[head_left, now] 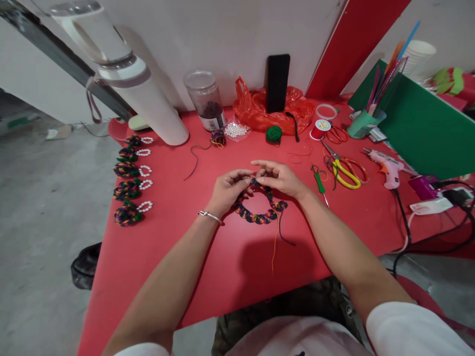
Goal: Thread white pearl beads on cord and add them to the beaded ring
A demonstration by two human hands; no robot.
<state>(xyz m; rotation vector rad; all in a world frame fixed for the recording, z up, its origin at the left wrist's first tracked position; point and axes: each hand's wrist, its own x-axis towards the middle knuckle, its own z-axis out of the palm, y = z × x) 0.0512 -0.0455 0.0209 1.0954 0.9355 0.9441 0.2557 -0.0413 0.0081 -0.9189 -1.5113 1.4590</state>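
Note:
A crocheted strip (255,217) in mixed dark green, purple and orange yarn lies curved into a ring on the red table. My left hand (230,190) pinches its far left part between thumb and fingers. At the far side, my right hand (278,179) grips the same strip with thumb and index finger, its other fingers partly curled. The two hands nearly meet, and the fingertips hide the stretch between them. From the strip's right end, an orange and a dark yarn tail (275,242) trail toward me.
Several yarn pieces with bead loops (126,190) line the left edge. Behind are a tall white bottle (148,99), a jar (206,101), pearl beads (237,129), green yarn (273,134) and a phone (277,84). Rightward lie a crochet hook (319,183), yellow-handled scissors (345,173) and a glue gun (388,165).

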